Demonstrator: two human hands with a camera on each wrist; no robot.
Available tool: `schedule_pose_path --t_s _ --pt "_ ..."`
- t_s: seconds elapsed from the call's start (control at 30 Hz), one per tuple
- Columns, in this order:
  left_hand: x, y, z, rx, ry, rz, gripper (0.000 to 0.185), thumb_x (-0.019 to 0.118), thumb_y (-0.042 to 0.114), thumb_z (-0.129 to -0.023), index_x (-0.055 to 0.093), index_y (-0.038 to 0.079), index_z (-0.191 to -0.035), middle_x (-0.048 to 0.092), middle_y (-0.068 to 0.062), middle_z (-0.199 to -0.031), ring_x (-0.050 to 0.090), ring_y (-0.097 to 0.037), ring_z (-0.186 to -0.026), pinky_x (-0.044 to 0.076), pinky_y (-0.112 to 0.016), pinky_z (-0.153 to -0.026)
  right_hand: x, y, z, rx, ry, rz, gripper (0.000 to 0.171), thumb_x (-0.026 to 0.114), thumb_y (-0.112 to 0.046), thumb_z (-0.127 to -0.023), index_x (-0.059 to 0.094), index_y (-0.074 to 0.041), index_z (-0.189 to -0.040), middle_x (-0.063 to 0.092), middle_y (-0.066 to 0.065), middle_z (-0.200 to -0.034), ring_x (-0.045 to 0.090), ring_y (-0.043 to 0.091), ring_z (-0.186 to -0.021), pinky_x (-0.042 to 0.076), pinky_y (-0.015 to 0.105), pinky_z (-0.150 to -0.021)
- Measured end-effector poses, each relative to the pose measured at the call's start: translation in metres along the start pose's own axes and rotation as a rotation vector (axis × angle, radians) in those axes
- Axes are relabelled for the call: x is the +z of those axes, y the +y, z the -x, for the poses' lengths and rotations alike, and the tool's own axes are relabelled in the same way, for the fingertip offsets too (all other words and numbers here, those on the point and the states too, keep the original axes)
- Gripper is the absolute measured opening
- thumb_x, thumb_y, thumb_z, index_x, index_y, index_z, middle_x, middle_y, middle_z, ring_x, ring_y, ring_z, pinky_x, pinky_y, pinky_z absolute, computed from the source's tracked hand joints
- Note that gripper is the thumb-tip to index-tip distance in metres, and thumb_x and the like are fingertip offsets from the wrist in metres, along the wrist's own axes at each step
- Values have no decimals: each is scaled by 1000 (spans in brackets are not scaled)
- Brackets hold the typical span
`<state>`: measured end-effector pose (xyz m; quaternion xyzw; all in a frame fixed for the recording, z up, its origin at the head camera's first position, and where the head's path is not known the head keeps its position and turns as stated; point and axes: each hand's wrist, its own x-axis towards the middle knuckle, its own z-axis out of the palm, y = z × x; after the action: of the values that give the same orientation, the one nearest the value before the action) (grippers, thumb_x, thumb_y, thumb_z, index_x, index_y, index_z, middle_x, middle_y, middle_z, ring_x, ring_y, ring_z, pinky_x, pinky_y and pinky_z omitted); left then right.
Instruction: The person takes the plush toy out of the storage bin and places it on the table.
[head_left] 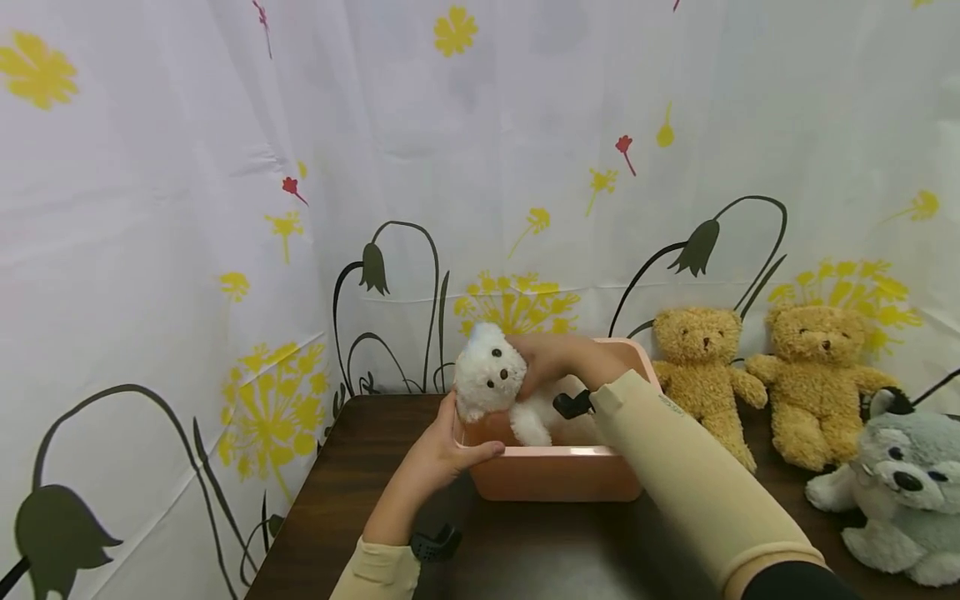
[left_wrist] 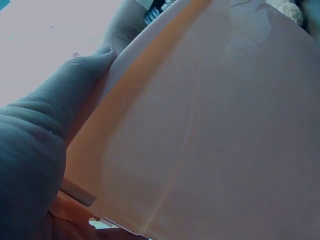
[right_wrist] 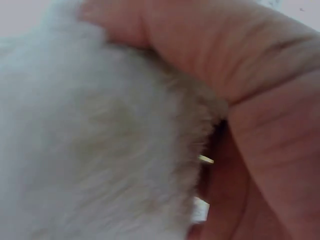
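Observation:
A white stuffed bear (head_left: 480,375) lies tilted in a pink plastic bin (head_left: 555,479), its head over the left end. My right hand (head_left: 551,362) grips the bear behind the head; in the right wrist view its white fur (right_wrist: 100,140) fills the space beside the curled thumb and fingers. My left hand (head_left: 438,450) holds the bin's left end, thumb over the front rim. Up close in the left wrist view, the thumb (left_wrist: 75,82) lies along the rim, with the bin's outer wall (left_wrist: 210,130) beside it. The right forearm covers the bin's right part.
Two tan teddy bears (head_left: 697,358) (head_left: 817,375) sit to the right of the bin. Nearer on that side is a grey and white stuffed dog (head_left: 907,492). All stand on a dark wooden table (head_left: 360,467), with a flowered curtain (head_left: 525,167) behind.

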<state>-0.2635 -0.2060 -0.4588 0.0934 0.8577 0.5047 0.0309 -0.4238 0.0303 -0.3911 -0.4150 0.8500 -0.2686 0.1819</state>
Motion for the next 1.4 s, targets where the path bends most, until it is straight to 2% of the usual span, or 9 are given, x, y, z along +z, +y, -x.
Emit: schedule_pose_path --t_s 0.23,0.43,0.63,0.73,0.9,0.97,1.03,1.23,1.4 --pt "8 -2 4 -98 23 -78 134 90 63 -83 6 20 -177 30 -26 -177 40 -46 -159 39 -69 -122 -30 -33 49 26 489 156 96 95 -34 -83 42 -16 -161 66 15 -148 67 39 -133 55 57 -108" --pt "14 -1 4 -73 37 -83 131 91 59 -84 8 20 -177 34 -26 -175 47 -45 -154 43 -67 -120 -47 -54 104 -41 897 158 90 97 -25 -77 48 -7 -150 67 21 -137 65 45 -128 52 67 -106" --pt "15 0 3 -67 44 -82 133 91 61 -82 8 19 -177 41 -27 -171 56 -41 -147 47 -64 -116 -48 -62 165 -60 1159 39 94 98 -17 -75 48 -18 -154 65 13 -140 63 37 -131 49 67 -107" --pt "15 1 2 -70 45 -79 134 91 62 -82 8 18 -177 43 -29 -169 59 -40 -143 48 -63 -115 -46 -64 198 -4 1243 -49 99 98 -11 -75 47 -32 -157 63 4 -145 59 27 -135 45 58 -114" --pt "12 3 1 -82 53 -117 133 91 62 -82 9 18 -177 45 -29 -167 60 -40 -141 48 -63 -115 -43 -62 241 -1 1347 -187 100 93 5 -75 50 -30 -158 61 -2 -145 55 18 -133 41 32 -112" --pt "11 4 -1 -82 54 -124 132 91 61 -82 9 18 -177 44 -29 -168 60 -41 -142 48 -63 -115 -39 -59 253 65 1394 -193 97 92 3 -77 51 -30 -158 61 -7 -143 56 14 -131 41 27 -108" --pt "11 5 -2 -76 52 -113 132 91 60 -82 9 18 -177 43 -29 -168 60 -42 -142 48 -63 -115 -32 -57 266 227 1436 -152 93 93 -8 -79 51 -38 -156 60 -17 -139 55 6 -127 41 24 -103" --pt "11 5 -4 -74 63 -119 132 90 60 -82 10 15 -177 44 -32 -167 60 -43 -140 49 -64 -114 -11 -37 293 428 1511 -176 90 94 -17 -82 49 -41 -156 60 -20 -135 56 6 -126 42 24 -101" --pt "7 3 -1 -78 70 -129 132 90 59 -82 10 13 -176 44 -33 -166 59 -44 -142 48 -65 -114 4 -13 310 612 1408 -154 94 92 -33 -87 37 -44 -163 58 3 -150 53 30 -145 43 54 -116"
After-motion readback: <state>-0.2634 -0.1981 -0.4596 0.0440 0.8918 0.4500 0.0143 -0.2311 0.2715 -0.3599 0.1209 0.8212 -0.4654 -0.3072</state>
